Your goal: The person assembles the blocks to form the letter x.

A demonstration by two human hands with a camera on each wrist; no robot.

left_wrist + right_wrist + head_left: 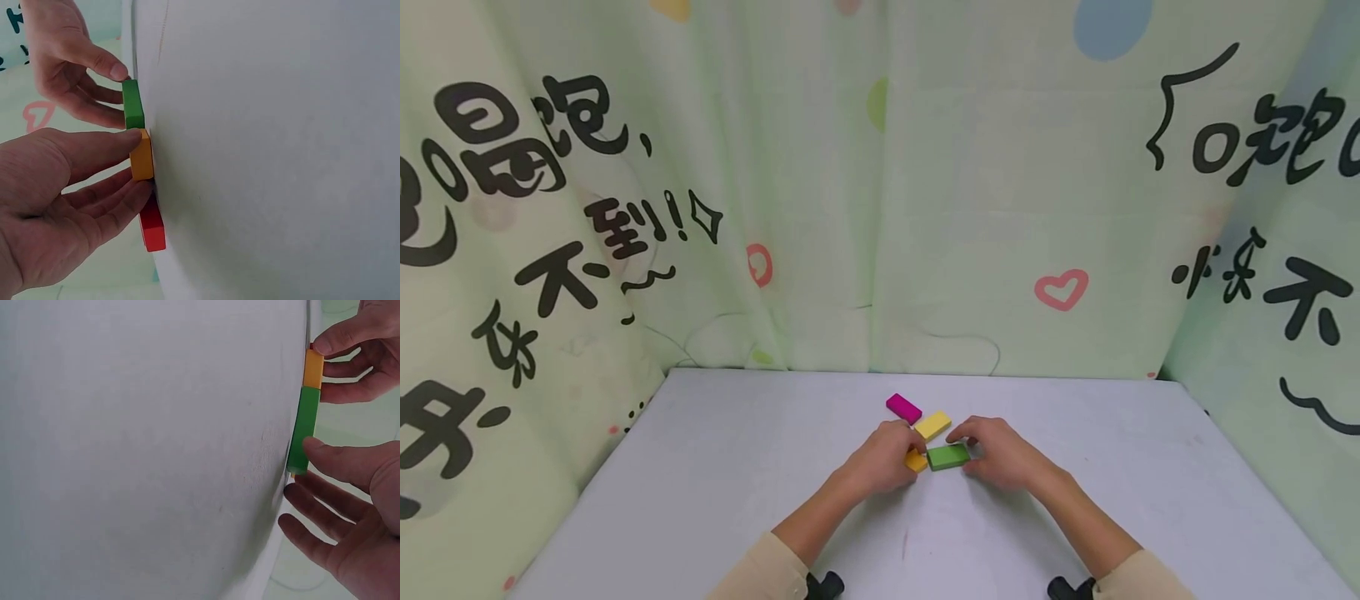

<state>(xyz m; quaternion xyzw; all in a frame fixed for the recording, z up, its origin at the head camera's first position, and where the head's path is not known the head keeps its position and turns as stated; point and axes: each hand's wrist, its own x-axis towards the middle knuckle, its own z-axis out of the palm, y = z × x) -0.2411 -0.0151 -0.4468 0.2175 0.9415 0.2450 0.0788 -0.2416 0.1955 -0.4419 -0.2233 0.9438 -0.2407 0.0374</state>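
A green block (948, 456) lies flat on the pale counter (715, 467), near the middle, and is pinched at its sides between the thumb and fingers of the right hand (1000, 454). An orange block (916, 461) is set end to end against it and is held by the thumb and curled fingers of the left hand (883, 458); in the left wrist view the two blocks are seen touching, with a red block (152, 226) lying just beyond the orange one under the left fingers. A yellow block (932, 425) and a magenta block (903, 408) lie on the counter just behind the hands, untouched.

The green block is judged to be light, stiff and solid, probably painted wood, so that no care against crushing is called for. Its faces look smooth and slightly glossy, so some slipping may be expected if it is held only lightly. It is best taken by the two long edges, as the grip of the right hand now does, since the flat top offers nothing to pinch.

In looks it is a thin rectangular slab of even green, with straight edges and squared corners, longer than the orange piece beside it
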